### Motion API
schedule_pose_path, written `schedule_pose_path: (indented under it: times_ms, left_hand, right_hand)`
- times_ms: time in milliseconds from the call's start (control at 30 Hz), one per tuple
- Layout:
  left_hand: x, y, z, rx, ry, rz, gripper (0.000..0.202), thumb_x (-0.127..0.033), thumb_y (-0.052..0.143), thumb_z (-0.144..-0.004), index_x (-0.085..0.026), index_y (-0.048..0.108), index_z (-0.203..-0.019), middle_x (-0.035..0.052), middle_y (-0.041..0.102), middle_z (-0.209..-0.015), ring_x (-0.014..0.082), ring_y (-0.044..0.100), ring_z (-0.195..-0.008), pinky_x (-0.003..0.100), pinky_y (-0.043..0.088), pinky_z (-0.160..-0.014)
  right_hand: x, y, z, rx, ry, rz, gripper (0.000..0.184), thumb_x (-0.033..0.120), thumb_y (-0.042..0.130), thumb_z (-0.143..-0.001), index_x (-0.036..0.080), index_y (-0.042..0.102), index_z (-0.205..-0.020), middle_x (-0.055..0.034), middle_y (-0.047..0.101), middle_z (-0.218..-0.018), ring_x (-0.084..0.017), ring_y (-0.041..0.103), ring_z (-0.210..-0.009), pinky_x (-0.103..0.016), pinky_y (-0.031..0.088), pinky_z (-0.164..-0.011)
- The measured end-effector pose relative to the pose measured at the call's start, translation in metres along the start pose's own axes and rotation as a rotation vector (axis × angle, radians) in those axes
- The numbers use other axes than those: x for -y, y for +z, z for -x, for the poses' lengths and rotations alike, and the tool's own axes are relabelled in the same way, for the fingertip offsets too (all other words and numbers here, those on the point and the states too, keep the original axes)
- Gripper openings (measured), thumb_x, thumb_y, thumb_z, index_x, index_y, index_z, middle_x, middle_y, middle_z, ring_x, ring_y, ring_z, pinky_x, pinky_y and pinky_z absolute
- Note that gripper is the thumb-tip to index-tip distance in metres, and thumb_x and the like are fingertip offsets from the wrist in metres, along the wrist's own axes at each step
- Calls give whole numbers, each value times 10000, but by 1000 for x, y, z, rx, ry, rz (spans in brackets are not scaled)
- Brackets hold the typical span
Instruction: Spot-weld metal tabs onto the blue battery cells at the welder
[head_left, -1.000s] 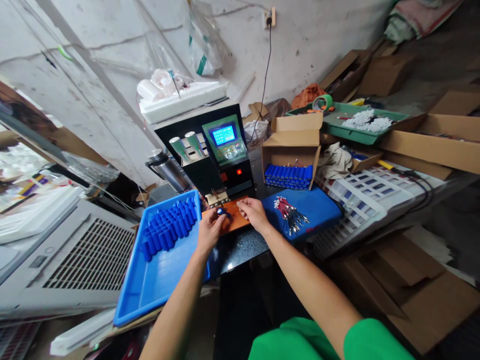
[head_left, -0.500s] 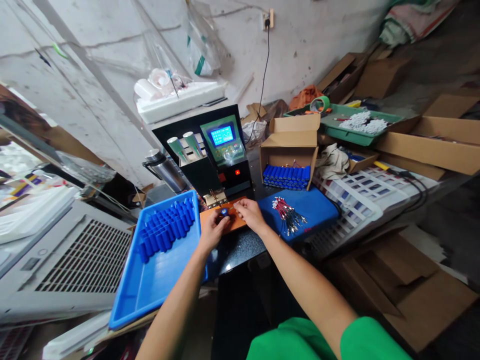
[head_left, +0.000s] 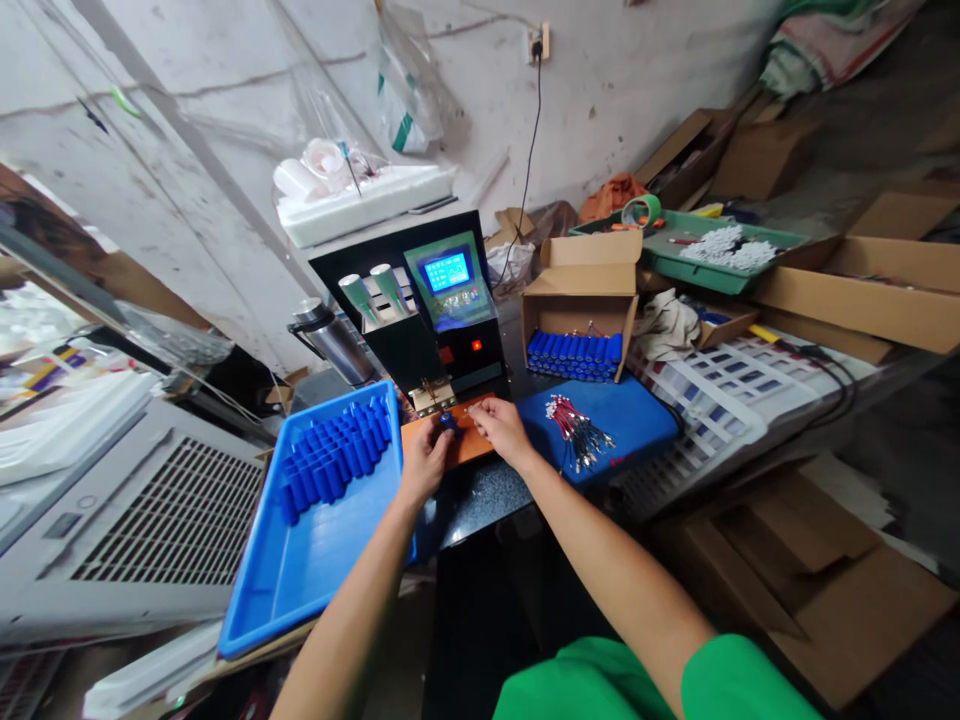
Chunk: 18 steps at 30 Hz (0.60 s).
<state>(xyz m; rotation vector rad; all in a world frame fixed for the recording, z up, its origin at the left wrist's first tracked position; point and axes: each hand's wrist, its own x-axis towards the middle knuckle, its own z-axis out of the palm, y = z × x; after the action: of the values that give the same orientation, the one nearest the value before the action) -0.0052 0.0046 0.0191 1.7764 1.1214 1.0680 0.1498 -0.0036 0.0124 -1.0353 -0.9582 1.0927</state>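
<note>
In the head view my left hand (head_left: 424, 460) is closed around a blue cylindrical battery cell (head_left: 448, 421) at the orange block (head_left: 469, 444), in front of the spot welder (head_left: 465, 350). To its right, my right hand (head_left: 501, 428) is pinched over the same block. What sits between its fingertips is too small to make out. The welder's electrodes (head_left: 427, 390) stand just behind the cell. On a blue pad (head_left: 645, 420) to the right lies a bundle of red and black wire leads (head_left: 576, 430) with white connectors.
At left stands a blue tray (head_left: 300, 590) with rows of blue cells (head_left: 337, 455). Behind the pad, a cardboard box (head_left: 581, 280) holds more blue cells. A steel flask (head_left: 330, 340) is left of the welder. A green tray (head_left: 675, 250) lies at the back right.
The cell in my left hand has tilted and shifted slightly up toward the electrodes; its end no longer faces me. My right hand has barely moved. The camera view has shifted slightly.
</note>
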Motion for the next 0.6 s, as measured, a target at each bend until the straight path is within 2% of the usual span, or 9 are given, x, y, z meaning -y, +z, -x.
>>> schedule_pose_path:
  times_ms: [200, 400, 600]
  left_hand:
    - [-2, 1, 1, -10, -3, 28, 325, -388, 574, -825, -161, 603, -1056, 64, 690, -968, 214, 644, -900, 369, 514, -857]
    - [-1, 2, 1, 10, 7, 66, 362, -382, 564, -834, -169, 595, -1126, 74, 685, -1067, 221, 637, -995, 383, 487, -939]
    - [4, 3, 1, -5, 19, 77, 381, -355, 568, -837, -159, 594, -1163, 93, 667, -1146, 243, 604, -1091, 427, 437, -1020]
  right_hand:
    - [5, 9, 0, -24, -59, 93, 259, 384, 592, -749, 190, 550, -583, 42, 483, -488, -112, 442, -498, -226, 339, -499]
    - [7, 17, -3, -10, -35, 227, 273, 413, 562, -766, 193, 584, -606, 17, 564, -534, -138, 526, -568, -227, 366, -530]
    - [6, 20, -6, -25, -36, 355, 218, 375, 555, -745, 195, 622, -641, 9, 609, -573, -144, 546, -590, -219, 357, -524]
